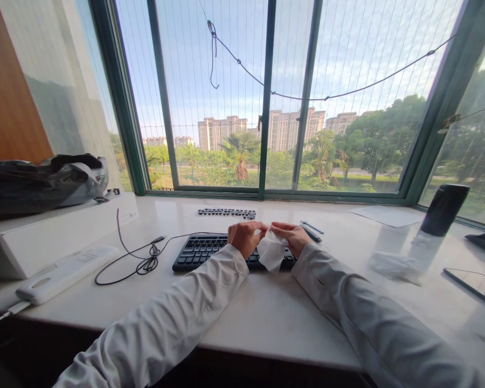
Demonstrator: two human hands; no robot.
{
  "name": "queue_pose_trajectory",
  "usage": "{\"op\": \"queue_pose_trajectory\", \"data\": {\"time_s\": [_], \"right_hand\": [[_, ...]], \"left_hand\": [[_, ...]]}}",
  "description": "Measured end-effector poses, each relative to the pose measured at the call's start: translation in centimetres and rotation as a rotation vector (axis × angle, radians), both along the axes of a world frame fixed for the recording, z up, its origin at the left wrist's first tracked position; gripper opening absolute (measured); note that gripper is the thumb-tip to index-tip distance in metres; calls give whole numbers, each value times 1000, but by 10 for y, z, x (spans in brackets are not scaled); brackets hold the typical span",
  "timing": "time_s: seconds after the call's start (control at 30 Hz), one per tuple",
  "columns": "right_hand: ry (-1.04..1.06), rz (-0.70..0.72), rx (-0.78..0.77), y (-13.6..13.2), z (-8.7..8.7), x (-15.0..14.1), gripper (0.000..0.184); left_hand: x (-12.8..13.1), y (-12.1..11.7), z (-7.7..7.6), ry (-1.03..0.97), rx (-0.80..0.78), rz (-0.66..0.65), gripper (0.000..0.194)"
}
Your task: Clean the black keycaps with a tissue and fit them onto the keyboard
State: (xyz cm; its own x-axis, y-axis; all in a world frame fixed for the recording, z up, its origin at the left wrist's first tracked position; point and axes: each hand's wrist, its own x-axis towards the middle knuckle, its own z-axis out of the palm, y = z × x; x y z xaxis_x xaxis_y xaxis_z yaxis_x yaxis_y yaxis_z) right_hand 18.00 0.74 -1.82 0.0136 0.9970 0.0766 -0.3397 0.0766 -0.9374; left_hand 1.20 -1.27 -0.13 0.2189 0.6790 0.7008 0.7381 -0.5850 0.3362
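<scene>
Above the black keyboard (202, 249), both of my hands meet fingertip to fingertip. My right hand (294, 237) is closed on a white tissue (272, 252), which hangs down over the keys. My left hand (246, 238) is pinched shut at the tissue's upper left edge; what lies between its fingertips is too small to make out. The keyboard's upper rows look bare of keycaps on the left part, and the hands hide its right half. Behind it, loose black keycaps (227, 213) lie in rows on the white tabletop (242, 323).
A coiled black cable (149, 264) and a white power strip (67, 272) lie left, before a white box (64, 229) bearing a dark bag. Pen-like tools (312, 230) sit behind my right hand. A black cylinder (444, 210), clear plastic bag (396, 267) and phone (475, 285) are right.
</scene>
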Motion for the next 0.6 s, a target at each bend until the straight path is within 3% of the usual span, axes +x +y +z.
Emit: {"op": "queue_pose_trajectory", "data": {"time_s": [0.13, 0.37, 0.5, 0.6], "right_hand": [[55, 21, 51, -2, 0, -5, 36], [72, 119, 96, -7, 4, -9, 43], [44, 152, 180, -9, 3, -11, 50], [-4, 122, 170, -6, -1, -11, 51]], "left_hand": [[3, 6, -3, -196, -127, -15, 17], [10, 26, -16, -525, -361, -270, 24], [11, 28, -17, -601, -439, -194, 34], [12, 21, -13, -531, -392, -117, 27]]}}
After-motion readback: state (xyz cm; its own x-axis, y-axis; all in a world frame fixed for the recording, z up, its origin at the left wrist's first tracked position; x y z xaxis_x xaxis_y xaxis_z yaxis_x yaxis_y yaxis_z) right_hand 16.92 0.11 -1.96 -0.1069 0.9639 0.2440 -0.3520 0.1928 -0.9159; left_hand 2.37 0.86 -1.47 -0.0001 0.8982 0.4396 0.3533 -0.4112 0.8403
